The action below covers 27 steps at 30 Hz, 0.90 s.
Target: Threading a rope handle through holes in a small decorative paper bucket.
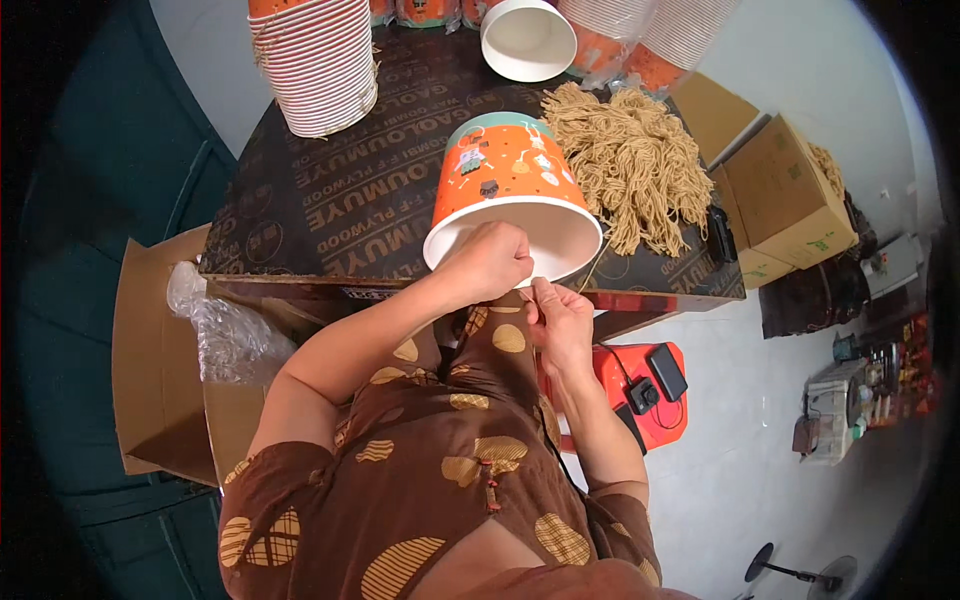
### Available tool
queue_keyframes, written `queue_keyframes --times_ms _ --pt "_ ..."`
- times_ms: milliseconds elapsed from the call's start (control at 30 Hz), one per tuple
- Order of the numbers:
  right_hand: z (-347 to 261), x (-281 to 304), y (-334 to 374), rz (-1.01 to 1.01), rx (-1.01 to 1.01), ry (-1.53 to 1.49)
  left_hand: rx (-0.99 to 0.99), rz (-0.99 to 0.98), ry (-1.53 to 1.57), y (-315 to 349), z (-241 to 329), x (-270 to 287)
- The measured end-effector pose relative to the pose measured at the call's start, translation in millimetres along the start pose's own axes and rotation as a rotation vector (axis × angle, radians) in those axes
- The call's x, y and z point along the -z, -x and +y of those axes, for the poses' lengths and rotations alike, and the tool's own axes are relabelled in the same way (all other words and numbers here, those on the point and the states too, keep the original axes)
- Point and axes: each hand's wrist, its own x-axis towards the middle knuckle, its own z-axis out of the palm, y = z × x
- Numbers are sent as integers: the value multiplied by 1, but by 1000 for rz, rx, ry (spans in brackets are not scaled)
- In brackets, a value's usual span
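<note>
The orange bucket (515, 165) lies on its side at the frame's centre, on the table (330, 215), mouth toward the lower edge. The left hand (497, 262) curls at its mouth, hiding whatever it grips. Right of that, the right hand (562, 322) bunches its fingertips at the lower rim; I cannot tell what they clamp.

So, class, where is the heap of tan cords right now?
In the head view, the heap of tan cords lies on the right side of the dark tabletop, just right of the orange tub.
</note>
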Motion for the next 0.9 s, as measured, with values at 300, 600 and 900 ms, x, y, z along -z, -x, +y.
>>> queue_keyframes --times_ms 300,600,900 --pt "-25 12 -2 79 245 403 82 -81 119 8 14 9" --pt "-54 6 -30 110 451 877 144 -46 230 -5 11 11" --pt "-49 12 -14 -29 475 983 197 13 268 -1 20 6"
